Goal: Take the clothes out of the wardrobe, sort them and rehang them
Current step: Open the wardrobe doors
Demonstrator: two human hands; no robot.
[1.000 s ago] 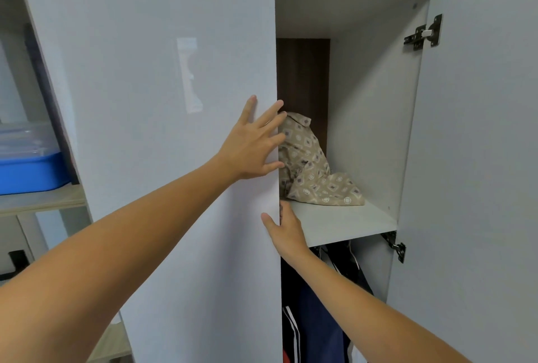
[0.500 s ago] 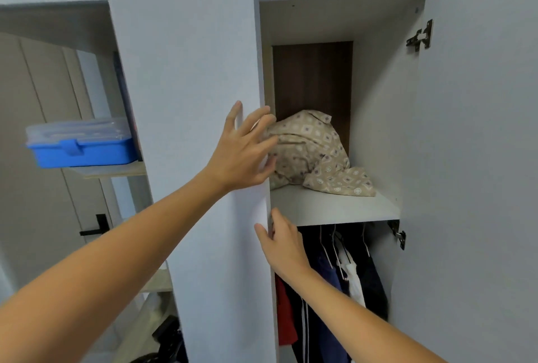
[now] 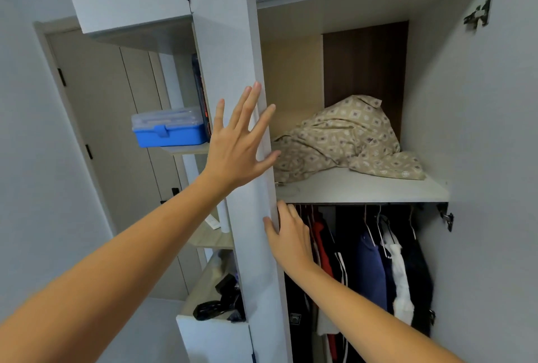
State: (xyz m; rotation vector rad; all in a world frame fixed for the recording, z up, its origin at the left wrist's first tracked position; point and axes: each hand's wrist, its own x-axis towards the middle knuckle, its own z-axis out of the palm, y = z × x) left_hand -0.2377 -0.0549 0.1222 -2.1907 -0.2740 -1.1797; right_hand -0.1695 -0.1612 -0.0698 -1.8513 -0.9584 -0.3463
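We face the wardrobe (image 3: 343, 13), its left door (image 3: 230, 77) swung edge-on toward us and its right door (image 3: 500, 159) open wide at the right. Inside, a shelf (image 3: 364, 188) divides the space: below it the hanging clothes (image 3: 375, 258) sit on hangers side by side, dark, navy, red and white pieces pressed close together. On the shelf lies a crumpled beige patterned garment (image 3: 343, 141), heaped toward the back and trailing to the right. Our left hand (image 3: 238, 150) lies flat against the left door near its edge, fingers spread and straight, so that grip is released, only pressing the panel. Our right hand (image 3: 288, 234) sits lower on the same door edge, just under the shelf and beside the hangers, thumb on the front of the edge and fingers bent round behind it, grasping the door. Left of the wardrobe, open side shelves carry a blue box (image 3: 168, 129) with a clear lid, and lower down some black items (image 3: 221, 301) we cannot tell apart.
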